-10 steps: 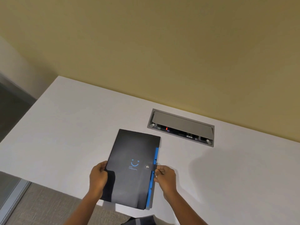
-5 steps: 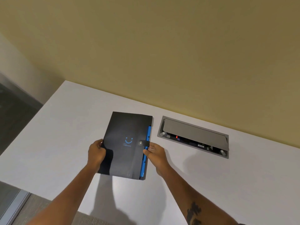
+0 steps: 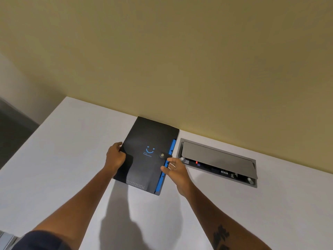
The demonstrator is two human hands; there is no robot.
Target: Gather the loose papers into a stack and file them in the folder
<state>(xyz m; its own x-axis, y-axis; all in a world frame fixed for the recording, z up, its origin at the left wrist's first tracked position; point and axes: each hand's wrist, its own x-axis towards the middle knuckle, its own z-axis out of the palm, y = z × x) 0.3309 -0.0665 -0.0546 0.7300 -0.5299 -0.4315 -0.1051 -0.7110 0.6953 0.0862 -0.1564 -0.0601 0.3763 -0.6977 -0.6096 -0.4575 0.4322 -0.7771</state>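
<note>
The folder (image 3: 144,159), black with a blue smiley mark on its cover, lies on the white table (image 3: 63,168) near the back edge, its far corner close to the yellow wall (image 3: 180,60). The left hand (image 3: 115,157) has its fingers curled around the folder's left edge, gripping it, with the thumb on the cover. The right hand (image 3: 175,168) is at the opposite side, fingers loosely spread and touching the blue tabbed dividers (image 3: 166,166) that stick out along the folder's right edge; it does not clasp anything. A small strap with a metal snap button (image 3: 162,155) crosses onto the cover just above that hand and appears fastened. Just beside the folder on the right, a grey cable box (image 3: 216,161) is sunk into the tabletop with its lid tilted open. Both forearms reach in from the lower edge of the view, casting shadows on the table.
</note>
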